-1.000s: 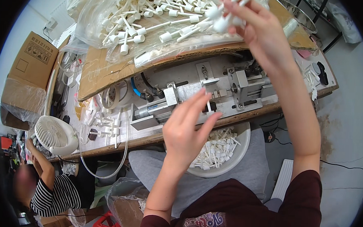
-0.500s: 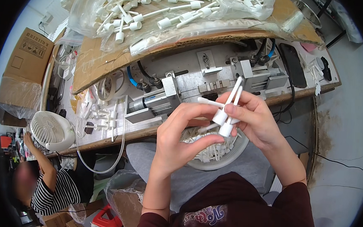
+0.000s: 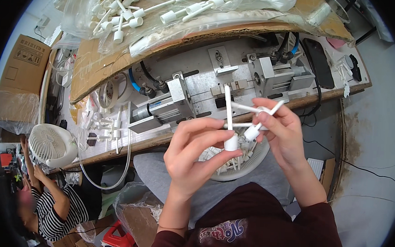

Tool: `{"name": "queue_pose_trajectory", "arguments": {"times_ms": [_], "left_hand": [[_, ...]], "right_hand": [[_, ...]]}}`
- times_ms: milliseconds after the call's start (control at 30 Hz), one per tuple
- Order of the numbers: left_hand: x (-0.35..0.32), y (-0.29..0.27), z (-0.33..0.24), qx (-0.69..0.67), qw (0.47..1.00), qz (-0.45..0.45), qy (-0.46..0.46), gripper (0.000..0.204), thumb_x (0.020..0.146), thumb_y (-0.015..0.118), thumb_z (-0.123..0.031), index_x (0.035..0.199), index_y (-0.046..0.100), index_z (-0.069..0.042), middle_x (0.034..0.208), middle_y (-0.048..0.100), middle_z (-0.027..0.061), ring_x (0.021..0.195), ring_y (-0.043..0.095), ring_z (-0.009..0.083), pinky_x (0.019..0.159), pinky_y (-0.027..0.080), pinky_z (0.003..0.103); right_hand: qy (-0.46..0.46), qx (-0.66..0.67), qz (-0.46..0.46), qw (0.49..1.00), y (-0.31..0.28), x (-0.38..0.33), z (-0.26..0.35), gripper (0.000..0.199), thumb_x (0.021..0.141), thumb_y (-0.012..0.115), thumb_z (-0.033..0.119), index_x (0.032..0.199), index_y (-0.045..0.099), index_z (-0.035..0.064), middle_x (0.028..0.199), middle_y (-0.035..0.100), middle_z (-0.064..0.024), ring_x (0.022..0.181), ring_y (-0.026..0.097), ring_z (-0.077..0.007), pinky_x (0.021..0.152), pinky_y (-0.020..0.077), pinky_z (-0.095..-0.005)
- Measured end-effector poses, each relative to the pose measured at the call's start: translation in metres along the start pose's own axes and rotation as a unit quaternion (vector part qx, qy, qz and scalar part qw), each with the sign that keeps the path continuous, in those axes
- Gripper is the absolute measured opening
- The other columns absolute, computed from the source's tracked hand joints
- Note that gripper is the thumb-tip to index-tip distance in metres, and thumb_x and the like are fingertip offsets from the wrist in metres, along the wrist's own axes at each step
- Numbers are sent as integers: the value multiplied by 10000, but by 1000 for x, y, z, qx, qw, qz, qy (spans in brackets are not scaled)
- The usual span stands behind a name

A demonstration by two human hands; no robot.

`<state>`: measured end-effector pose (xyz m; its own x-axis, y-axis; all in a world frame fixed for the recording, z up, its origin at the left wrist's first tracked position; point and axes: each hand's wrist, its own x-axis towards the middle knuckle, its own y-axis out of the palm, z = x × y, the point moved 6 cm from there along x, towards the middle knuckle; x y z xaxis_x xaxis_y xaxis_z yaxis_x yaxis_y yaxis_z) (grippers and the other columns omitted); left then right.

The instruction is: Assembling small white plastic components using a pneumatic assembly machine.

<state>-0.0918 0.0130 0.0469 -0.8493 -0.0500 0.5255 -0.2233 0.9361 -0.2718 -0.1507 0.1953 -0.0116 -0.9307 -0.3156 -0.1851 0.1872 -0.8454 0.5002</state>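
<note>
A pale wall (image 3: 32,23) carries a white socket (image 3: 43,21) at the upper left; the floor (image 3: 380,134) is light grey, stained brown near the tabletop (image 3: 103,151) and crossed by thin cracks; the tabletop is pale with a worn brown front edge; a dark metal frame (image 3: 366,36) stands at the upper right; the light is bright.

The left hand (image 3: 191,150) now pinches one white capped stick (image 3: 231,141) nearly upright; the right hand (image 3: 282,134) has come down beside it from the pile (image 3: 135,22).
</note>
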Motion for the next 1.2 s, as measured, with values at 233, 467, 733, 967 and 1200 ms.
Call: {"name": "queue_pose_trajectory", "arguments": {"times_ms": [233, 467, 733, 967, 1200], "left_hand": [[3, 25, 21, 289, 953, 27, 89, 317, 693, 862, -101, 979, 751, -23, 1134, 740, 96, 749, 709, 202, 672, 558, 301], [16, 34, 26, 365, 926, 44, 83, 243, 719, 841, -139, 934, 756, -63, 1141, 745, 32, 602, 631, 171, 575, 498, 277], [15, 33, 30, 353, 932, 40, 71, 252, 714, 845, -149, 935, 752, -73, 1141, 744, 19, 587, 627, 171, 557, 493, 275], [10, 25, 16, 171, 985, -17, -31, 375, 718, 865, -65, 1071, 744, -29, 1145, 726, 114, 769, 716, 151, 708, 585, 286], [8, 27, 10, -65, 996, 29, -62, 401, 724, 861, -33, 1099, 724, 7, 1108, 718, 142, 973, 713, 245, 826, 582, 338]], "right_hand": [[-77, 36, -83, 993, -15, -5, 4, 355, 965, 656, 81, 1290, 564, -28, 1107, 665, -125, 892, 654, -124, 627, 554, -246], [-109, -9, -74, 991, -12, -13, 15, 341, 952, 667, 56, 1268, 570, -25, 1151, 657, -145, 914, 655, -135, 651, 558, -253], [-229, -178, -101, 952, -9, -22, 38, 321, 911, 690, -20, 1221, 609, -32, 1155, 659, -140, 871, 648, -121, 690, 558, -250], [-486, -535, -61, 688, 29, -39, 57, 308, 770, 774, -85, 1061, 678, -46, 1042, 699, -181, 928, 688, -302, 768, 569, -361], [-522, -532, 28, 666, 53, -40, 38, 394, 736, 692, -127, 1126, 673, -75, 1104, 685, -186, 916, 687, -318, 761, 591, -357]]}}
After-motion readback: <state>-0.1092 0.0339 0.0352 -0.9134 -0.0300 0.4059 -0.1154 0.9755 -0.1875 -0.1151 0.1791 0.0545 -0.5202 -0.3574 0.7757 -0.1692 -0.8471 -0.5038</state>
